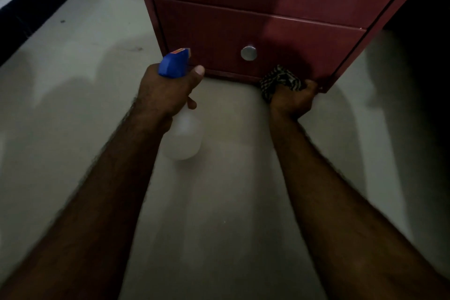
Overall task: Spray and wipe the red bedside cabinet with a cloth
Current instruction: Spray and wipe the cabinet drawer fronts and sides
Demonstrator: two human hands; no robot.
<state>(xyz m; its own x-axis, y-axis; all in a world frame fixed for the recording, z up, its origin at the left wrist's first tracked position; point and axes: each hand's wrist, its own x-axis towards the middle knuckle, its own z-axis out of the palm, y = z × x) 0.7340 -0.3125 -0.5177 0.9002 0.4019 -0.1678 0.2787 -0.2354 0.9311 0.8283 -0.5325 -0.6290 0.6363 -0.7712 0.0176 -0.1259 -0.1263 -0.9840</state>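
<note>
The red bedside cabinet [265, 19] stands ahead on the floor, its two drawer fronts facing me, each with a round silver knob [248, 53]. My left hand [168, 95] grips a clear spray bottle [183, 136] with a blue trigger head, whose nozzle points at the cabinet's lower left corner. My right hand [293, 100] holds a bunched black-and-white checked cloth [280, 80] pressed against the bottom edge of the lower drawer, near the right corner.
A pale tiled floor [219, 202] spreads around the cabinet. A dark skirting strip [36, 14] runs along the wall at the far left. Deep shadow fills the space to the right of the cabinet.
</note>
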